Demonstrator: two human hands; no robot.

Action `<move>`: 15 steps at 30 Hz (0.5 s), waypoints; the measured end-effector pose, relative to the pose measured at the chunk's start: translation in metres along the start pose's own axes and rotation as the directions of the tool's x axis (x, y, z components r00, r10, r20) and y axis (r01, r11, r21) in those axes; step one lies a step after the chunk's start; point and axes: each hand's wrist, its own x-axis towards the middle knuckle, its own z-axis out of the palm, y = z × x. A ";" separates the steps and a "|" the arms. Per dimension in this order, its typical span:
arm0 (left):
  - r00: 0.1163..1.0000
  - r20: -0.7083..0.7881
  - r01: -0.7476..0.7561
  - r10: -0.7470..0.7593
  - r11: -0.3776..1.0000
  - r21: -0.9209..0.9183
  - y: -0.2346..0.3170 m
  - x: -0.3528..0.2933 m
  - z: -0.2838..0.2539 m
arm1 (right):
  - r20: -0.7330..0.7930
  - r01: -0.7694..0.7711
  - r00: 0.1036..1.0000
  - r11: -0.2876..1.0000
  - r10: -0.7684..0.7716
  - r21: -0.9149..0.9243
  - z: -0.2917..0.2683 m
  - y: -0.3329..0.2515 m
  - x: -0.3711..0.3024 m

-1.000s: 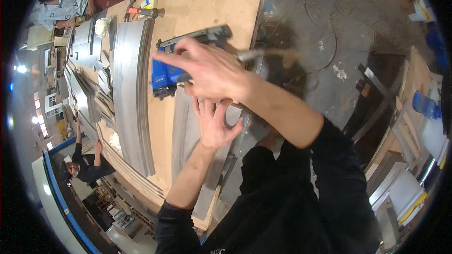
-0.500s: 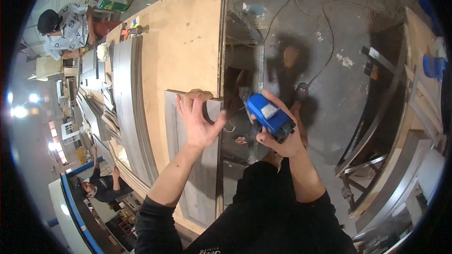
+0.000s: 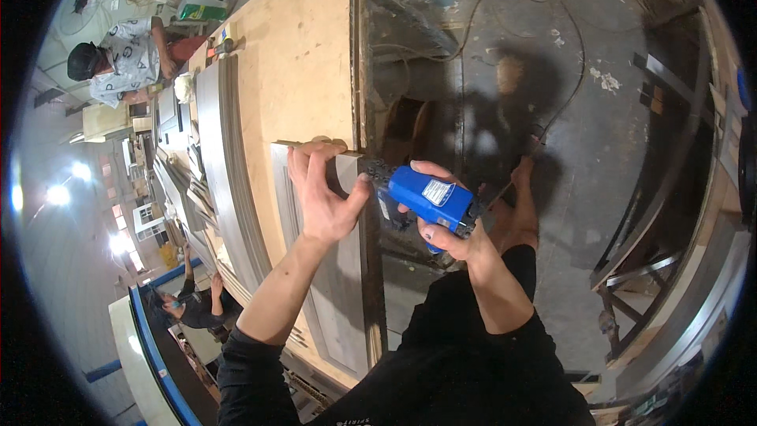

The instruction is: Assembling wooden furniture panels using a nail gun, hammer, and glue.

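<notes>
On the pale wooden surface, the left hand spreads over the end of a grey panel; the right hand grips a blue nail gun, now swung closer, its nose near the panel's edge. Grey boards lie beyond.

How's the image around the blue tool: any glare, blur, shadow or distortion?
Head view, centre: the blue tool in the right hand looks fairly crisp; head view, left: bright lamps blow out to white; head view, right of centre: dark shadow on the floor; head view, rim: fisheye bending, black corners.
</notes>
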 end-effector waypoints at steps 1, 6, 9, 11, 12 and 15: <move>1.000 -0.001 0.003 -0.003 1.000 0.001 0.000 0.000 0.000 | 0.021 0.002 1.000 1.000 -0.002 0.015 -0.002 0.001 -0.001; 1.000 -0.003 0.005 -0.005 1.000 0.007 0.002 0.003 -0.001 | 0.030 0.018 0.999 1.000 -0.018 0.002 -0.001 0.003 0.001; 1.000 0.005 -0.003 0.003 1.000 0.022 0.001 0.003 -0.001 | -0.006 0.009 1.000 1.000 -0.009 0.019 0.001 0.001 0.001; 1.000 0.010 0.000 0.000 1.000 0.021 -0.001 0.002 -0.002 | -0.002 -0.026 1.000 0.999 0.026 0.021 -0.002 0.001 -0.001; 1.000 0.016 -0.001 0.000 1.000 0.019 -0.001 0.002 -0.002 | -0.001 -0.029 1.000 0.999 0.029 0.022 -0.003 0.002 -0.001; 1.000 0.025 0.005 -0.005 1.000 0.004 0.000 0.003 -0.002 | -0.003 -0.049 0.999 0.998 0.049 0.039 -0.005 0.004 -0.004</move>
